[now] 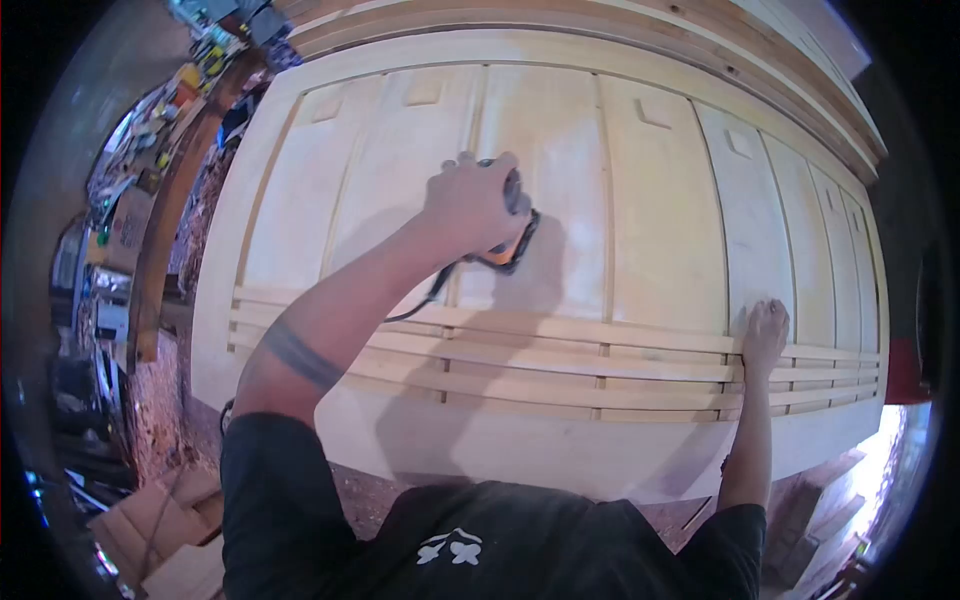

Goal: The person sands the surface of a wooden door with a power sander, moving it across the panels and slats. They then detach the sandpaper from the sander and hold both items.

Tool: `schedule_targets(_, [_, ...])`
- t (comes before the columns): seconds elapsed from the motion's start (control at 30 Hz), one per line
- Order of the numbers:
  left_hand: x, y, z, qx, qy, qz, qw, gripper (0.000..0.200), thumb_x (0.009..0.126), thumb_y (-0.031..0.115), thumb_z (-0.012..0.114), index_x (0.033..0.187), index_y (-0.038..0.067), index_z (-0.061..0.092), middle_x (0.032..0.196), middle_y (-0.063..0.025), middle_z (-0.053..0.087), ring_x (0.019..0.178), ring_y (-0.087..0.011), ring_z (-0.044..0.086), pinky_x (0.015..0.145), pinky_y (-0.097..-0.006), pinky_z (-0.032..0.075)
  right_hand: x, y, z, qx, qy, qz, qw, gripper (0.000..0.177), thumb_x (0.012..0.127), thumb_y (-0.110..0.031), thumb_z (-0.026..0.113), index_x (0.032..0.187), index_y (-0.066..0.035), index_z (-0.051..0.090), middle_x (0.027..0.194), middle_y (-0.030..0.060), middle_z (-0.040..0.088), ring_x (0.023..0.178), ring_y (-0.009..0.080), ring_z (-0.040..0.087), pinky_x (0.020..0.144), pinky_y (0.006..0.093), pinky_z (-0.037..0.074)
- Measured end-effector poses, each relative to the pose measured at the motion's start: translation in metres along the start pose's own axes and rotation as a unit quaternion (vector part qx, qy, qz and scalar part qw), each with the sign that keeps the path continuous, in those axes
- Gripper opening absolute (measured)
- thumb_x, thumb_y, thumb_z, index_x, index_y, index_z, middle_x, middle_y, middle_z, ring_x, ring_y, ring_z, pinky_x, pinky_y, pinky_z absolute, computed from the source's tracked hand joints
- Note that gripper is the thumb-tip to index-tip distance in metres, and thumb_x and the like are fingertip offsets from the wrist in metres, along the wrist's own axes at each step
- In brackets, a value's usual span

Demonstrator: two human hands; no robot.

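Observation:
A large pale wooden panel point(655, 230) with vertical boards and several horizontal slats point(520, 365) lies in front of me. My left hand point(473, 205) is wrapped round the top of a power sander point(508, 250), black and orange, which rests on the boards left of the middle. A black cord trails from it down to the left. On the right, my right hand point(765, 332) lies at the upper slats with its fingers curled against a board; whether anything is under them is hidden.
Long stacked timbers point(640, 30) run behind the panel. At the left, a brown beam point(160, 230) borders shelves crowded with tools and cans. Cardboard point(155, 520) lies at the lower left, and wooden blocks point(820, 530) stand at the lower right.

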State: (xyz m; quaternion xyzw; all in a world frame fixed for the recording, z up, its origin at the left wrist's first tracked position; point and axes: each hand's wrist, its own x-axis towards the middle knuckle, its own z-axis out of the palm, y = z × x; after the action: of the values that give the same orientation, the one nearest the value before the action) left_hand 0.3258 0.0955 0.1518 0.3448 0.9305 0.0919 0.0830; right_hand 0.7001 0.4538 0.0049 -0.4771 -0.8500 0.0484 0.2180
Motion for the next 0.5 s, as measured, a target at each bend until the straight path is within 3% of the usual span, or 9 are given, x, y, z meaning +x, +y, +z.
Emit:
schedule_targets(0.1, [0.004, -0.009, 0.014, 0.01, 0.058, 0.069, 0.996, 0.045, 0.078, 0.035, 0.07, 0.122, 0.024, 0.063, 0.122, -0.0139, 0.055, 0.108, -0.0373, 0.06, 0.087, -0.0485, 0.054, 0.0, -0.024, -0.012, 0.0, -0.006, -0.025, 1.0, 0.046, 0.099, -0.032, 0.053, 0.129, 0.003, 0.052, 0.13, 0.0226, 0.055, 0.122, 0.0389, 0.052, 0.103, 0.0468, 0.041])
schedule_targets(0.23, [0.037, -0.005, 0.015, -0.007, 0.053, 0.051, 0.997, 0.045, 0.075, 0.029, 0.069, 0.119, 0.023, 0.066, 0.12, -0.0132, 0.057, 0.107, -0.0341, 0.062, 0.089, -0.0447, 0.053, 0.002, -0.023, -0.01, 0.035, 0.002, -0.02, 0.999, 0.04, 0.099, -0.029, 0.053, 0.123, 0.003, 0.055, 0.127, 0.0236, 0.055, 0.119, 0.0392, 0.053, 0.101, 0.0481, 0.042])
schedule_targets(0.4, [0.143, -0.021, 0.016, 0.025, 0.093, 0.016, 0.995, 0.047, 0.073, 0.033, 0.068, 0.118, 0.022, 0.067, 0.109, -0.0141, 0.061, 0.1, -0.0336, 0.066, 0.088, -0.0426, 0.053, 0.002, -0.009, -0.007, 0.072, -0.008, 0.015, 0.997, 0.039, 0.1, -0.029, 0.053, 0.124, 0.001, 0.056, 0.123, 0.0172, 0.056, 0.118, 0.0323, 0.052, 0.102, 0.0432, 0.042])
schedule_targets(0.47, [0.18, -0.019, 0.007, 0.047, 0.065, 0.002, 0.997, 0.041, 0.079, 0.037, 0.065, 0.119, 0.027, 0.067, 0.121, -0.0116, 0.057, 0.102, -0.029, 0.068, 0.086, -0.0441, 0.056, -0.001, -0.013, -0.008, 0.078, -0.002, 0.035, 0.996, 0.037, 0.1, -0.028, 0.053, 0.123, 0.001, 0.057, 0.119, 0.0156, 0.056, 0.113, 0.0295, 0.053, 0.1, 0.0418, 0.043])
schedule_targets(0.5, [0.203, -0.026, 0.008, 0.049, 0.068, 0.023, 0.996, 0.042, 0.077, 0.036, 0.066, 0.118, 0.026, 0.067, 0.118, -0.0127, 0.059, 0.101, -0.0305, 0.068, 0.087, -0.0435, 0.055, -0.001, -0.014, -0.008, 0.076, -0.005, 0.041, 0.996, 0.036, 0.1, -0.028, 0.053, 0.122, 0.0, 0.057, 0.117, 0.0149, 0.056, 0.11, 0.0282, 0.053, 0.097, 0.0408, 0.043])
